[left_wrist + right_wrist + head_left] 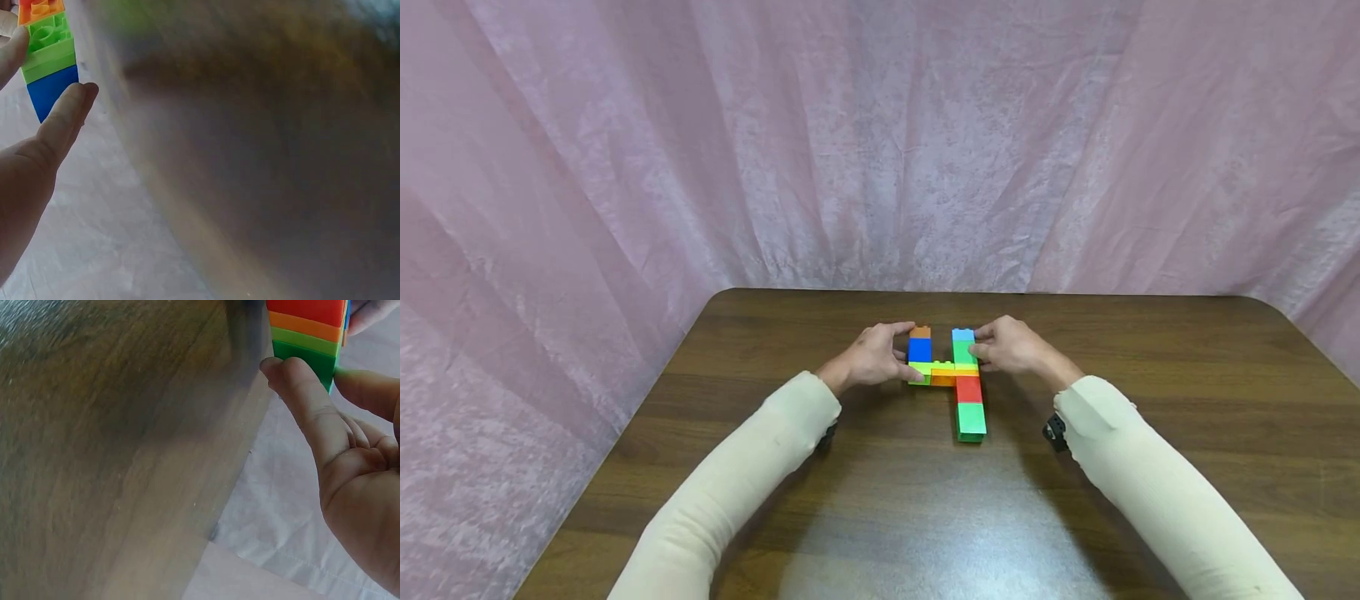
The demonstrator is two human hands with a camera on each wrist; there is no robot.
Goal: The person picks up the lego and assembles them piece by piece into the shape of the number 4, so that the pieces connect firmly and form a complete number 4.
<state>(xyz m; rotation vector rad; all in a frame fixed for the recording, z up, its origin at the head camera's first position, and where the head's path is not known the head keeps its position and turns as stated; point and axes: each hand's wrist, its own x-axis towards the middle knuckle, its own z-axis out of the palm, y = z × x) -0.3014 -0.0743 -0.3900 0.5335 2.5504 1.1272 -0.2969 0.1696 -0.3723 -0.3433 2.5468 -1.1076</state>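
A toy brick structure (967,389) shaped like a figure 4 is at the middle of the table, its studs pointing away from me. Its long right column has green, red, orange, lime, green and light blue bricks. A short left column carries a blue brick (920,349) and a brown brick (920,332). My left hand (874,356) holds the left column, thumb by the lime brick (50,56) and a finger along the blue one. The right hand (1017,346) grips the right column near the green brick (306,361). Whether the structure touches the table cannot be told.
The brown wooden table (880,517) has rounded far corners. Pink curtains (880,142) hang behind it and along the left side. A dark device (1055,432) sits at the right wrist, under the pale sleeve (1150,483).
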